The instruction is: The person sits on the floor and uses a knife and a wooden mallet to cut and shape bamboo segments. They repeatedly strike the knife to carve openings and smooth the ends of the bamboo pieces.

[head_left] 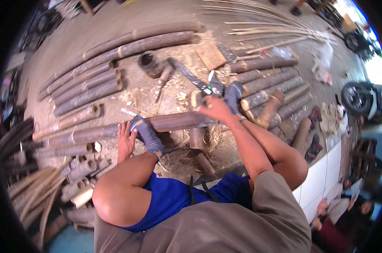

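A long brown bamboo pole [176, 121] lies crosswise before my seated body, under my sock-covered left foot [146, 134]. My left hand [125, 141] rests flat on the pole beside that foot, fingers spread, gripping nothing. Over the pole's right end is my right hand [217, 109], its fingers curled together. Whatever they hold, if anything, is too small or hidden to tell. Just beyond that hand, by my right foot [234, 96], lies a black tool [207, 89]. A short upright bamboo piece [197, 137] stands beneath the pole, among shavings.
Farther off lie a long-bladed dark tool [182, 71], a hollow bamboo section [151, 64] and a wooden block [210, 55]. Bamboo poles [157, 43] lie at far left, with more bamboo lengths [279, 86] at right. Thin strips [267, 31] fan out behind. A person [338, 219] sits at lower right.
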`<action>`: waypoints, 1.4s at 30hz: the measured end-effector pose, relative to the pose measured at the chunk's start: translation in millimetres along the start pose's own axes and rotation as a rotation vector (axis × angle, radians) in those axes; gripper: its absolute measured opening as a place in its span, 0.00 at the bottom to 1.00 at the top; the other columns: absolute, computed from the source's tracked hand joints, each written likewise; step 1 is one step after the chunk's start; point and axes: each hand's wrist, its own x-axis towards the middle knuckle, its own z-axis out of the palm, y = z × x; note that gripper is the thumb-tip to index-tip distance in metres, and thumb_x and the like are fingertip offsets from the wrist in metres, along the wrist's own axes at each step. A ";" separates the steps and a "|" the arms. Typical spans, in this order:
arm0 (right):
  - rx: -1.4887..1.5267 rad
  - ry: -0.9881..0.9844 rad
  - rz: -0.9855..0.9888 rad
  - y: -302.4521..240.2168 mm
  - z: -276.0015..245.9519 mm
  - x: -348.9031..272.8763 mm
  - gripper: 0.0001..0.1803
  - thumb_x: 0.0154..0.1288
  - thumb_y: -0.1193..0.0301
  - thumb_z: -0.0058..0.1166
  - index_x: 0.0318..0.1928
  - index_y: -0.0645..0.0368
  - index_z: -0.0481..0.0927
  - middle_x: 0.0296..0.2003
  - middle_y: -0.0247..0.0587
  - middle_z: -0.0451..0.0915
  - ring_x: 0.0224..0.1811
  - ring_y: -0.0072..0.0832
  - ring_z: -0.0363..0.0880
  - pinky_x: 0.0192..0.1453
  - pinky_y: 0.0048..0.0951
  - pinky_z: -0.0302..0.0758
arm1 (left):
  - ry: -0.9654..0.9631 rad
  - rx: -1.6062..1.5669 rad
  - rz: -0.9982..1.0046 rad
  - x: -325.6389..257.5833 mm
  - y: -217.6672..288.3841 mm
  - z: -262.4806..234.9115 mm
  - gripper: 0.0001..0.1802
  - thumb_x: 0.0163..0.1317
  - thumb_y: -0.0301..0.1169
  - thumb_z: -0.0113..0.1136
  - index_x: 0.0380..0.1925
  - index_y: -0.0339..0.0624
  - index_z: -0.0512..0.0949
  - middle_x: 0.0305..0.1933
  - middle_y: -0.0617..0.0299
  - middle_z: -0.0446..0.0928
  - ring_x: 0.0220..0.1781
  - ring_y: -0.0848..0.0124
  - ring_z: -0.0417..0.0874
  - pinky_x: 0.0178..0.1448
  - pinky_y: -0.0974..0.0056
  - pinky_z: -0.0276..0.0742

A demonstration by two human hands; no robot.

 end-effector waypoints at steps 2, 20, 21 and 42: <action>-0.098 0.285 0.048 -5.4 -18.7 39.3 0.40 0.63 0.41 0.65 0.62 0.61 0.81 0.53 0.57 0.86 0.57 0.50 0.85 0.61 0.48 0.80 | 0.042 0.010 -0.063 -16.4 -9.7 -5.9 0.36 0.76 0.54 0.54 0.76 0.44 0.69 0.84 0.43 0.56 0.88 0.45 0.47 0.86 0.39 0.42; -0.486 0.875 0.212 142.6 -112.8 122.1 0.35 0.77 0.50 0.49 0.77 0.51 0.64 0.61 0.64 0.80 0.55 0.60 0.85 0.58 0.59 0.82 | 0.110 -0.030 -0.003 -15.0 15.1 3.3 0.41 0.73 0.60 0.54 0.75 0.43 0.68 0.84 0.46 0.56 0.88 0.46 0.46 0.86 0.38 0.45; -0.038 0.943 0.208 87.5 -106.3 92.9 0.35 0.78 0.50 0.48 0.78 0.51 0.63 0.61 0.63 0.81 0.54 0.61 0.86 0.59 0.60 0.83 | 0.108 -0.036 -0.016 -21.3 13.1 7.6 0.41 0.73 0.60 0.54 0.75 0.43 0.68 0.84 0.46 0.56 0.88 0.46 0.45 0.86 0.37 0.45; 1.501 0.561 0.044 -81.3 30.4 -135.6 0.31 0.65 0.58 0.68 0.60 0.62 0.73 0.46 0.46 0.81 0.43 0.40 0.86 0.47 0.47 0.86 | -0.433 -0.027 0.276 75.0 148.7 -163.0 0.43 0.69 0.62 0.60 0.72 0.40 0.73 0.57 0.39 0.85 0.60 0.49 0.87 0.65 0.51 0.80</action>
